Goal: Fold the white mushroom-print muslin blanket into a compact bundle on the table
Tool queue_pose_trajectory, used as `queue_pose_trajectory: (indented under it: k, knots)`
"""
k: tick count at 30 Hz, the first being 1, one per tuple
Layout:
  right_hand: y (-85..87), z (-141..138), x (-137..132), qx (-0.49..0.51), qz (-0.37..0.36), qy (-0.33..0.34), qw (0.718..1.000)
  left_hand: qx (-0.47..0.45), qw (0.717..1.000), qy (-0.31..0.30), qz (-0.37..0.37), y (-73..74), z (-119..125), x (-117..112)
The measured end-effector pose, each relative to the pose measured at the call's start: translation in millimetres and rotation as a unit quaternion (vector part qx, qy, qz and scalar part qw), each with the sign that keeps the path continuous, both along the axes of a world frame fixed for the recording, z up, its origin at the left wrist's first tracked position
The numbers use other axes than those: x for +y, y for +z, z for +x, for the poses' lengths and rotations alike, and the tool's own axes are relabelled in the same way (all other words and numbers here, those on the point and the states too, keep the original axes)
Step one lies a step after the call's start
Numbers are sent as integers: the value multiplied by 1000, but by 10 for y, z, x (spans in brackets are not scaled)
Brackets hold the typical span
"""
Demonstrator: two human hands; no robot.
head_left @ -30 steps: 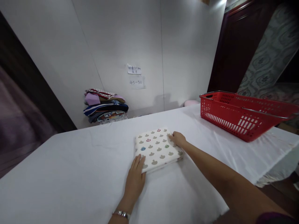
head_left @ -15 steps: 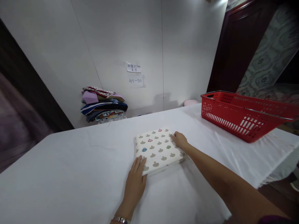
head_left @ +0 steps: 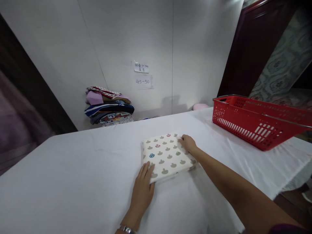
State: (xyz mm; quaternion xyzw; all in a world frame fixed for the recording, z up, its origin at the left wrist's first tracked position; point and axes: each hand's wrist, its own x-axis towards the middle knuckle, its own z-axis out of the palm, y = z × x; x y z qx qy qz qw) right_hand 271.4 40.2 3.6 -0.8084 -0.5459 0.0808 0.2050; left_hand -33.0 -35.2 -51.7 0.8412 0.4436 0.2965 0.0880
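Observation:
A folded cream cloth (head_left: 167,156) printed with small mushroom shapes lies flat on the white table (head_left: 73,175). My left hand (head_left: 143,188) rests open on the table, its fingertips laid on the cloth's near left corner. My right hand (head_left: 188,143) lies on the cloth's far right edge with the fingers curved over it. A watch shows on my left wrist at the frame's lower edge.
A red plastic basket (head_left: 258,122) with a metal handle stands on the table's right side. A stack of folded clothes (head_left: 108,105) sits against the white wall behind the table. Two paper notes (head_left: 143,76) hang on the wall. The table's right edge drops off near a dark wooden door.
Both hands stay on the cloth in the same places. The view has shifted slightly, nothing else moved.

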Motion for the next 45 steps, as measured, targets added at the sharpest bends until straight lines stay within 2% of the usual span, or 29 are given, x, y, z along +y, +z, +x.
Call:
queue_pose_trajectory:
  k: [6, 15, 21, 25, 30, 35, 41, 43, 45]
  knots:
    - [-30, 76, 53, 27, -12, -25, 999, -5, 1000, 5, -12, 12, 1, -13]
    - [-68, 88, 195, 48, 8, -8, 999, 7, 1000, 6, -26, 41, 3, -30]
    - [-73, 132, 171, 52, -10, -3, 999, -3, 1000, 3, -25, 48, 1, -35]
    - [-20, 133, -15, 51, -23, 14, 998, -9, 1000, 1, -20, 31, 3, -20]
    - [50, 98, -465, 46, -45, 53, 997, -11, 1000, 0, -17, 13, 8, -5]
    - [135, 35, -874, 71, -69, 57, 994, -16, 1000, -8, -12, 35, 12, -3]
    - [50, 2, -1035, 151, -71, 64, 984, -13, 1000, -8, -9, 82, 28, -15]
    - [14, 10, -1053, 134, -63, 74, 986, -11, 1000, -6, -10, 100, 36, -27]
    - [-1, 13, -1078, 62, -53, 81, 993, -8, 1000, 1, -9, 115, 43, -42]
